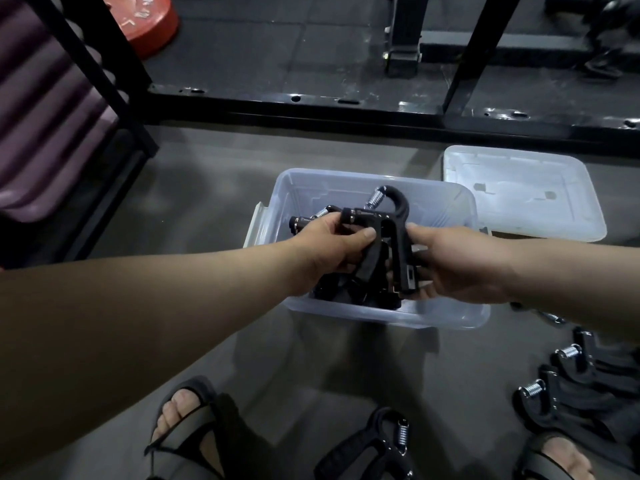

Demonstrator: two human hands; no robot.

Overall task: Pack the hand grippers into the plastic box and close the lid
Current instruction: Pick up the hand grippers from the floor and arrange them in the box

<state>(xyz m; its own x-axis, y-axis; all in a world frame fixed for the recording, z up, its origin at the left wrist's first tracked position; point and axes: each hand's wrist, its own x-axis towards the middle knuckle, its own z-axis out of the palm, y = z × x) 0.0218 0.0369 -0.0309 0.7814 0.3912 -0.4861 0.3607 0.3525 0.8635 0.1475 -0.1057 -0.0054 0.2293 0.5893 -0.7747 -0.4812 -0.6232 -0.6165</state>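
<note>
Head view: I see clear round-cornered plastic box [375, 179] on grey floor [194, 209], matte black hand grippers [346, 292] with steel coil springs piled inside. Arms outstretched; left hand [332, 247] grip curled round top gripper [398, 216], right hand [457, 265] grip pinching its handle. Lid [519, 195] off, beside box. Loose grippers [568, 386] on floor.

Dim indoor light, soft shadows on the floor [207, 202], glare on a black frame [346, 112], wide-angle bending at edges

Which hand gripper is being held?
The hand gripper over the plastic box, gripped by left hand and right hand; others lie in the box or on the floor.
</note>
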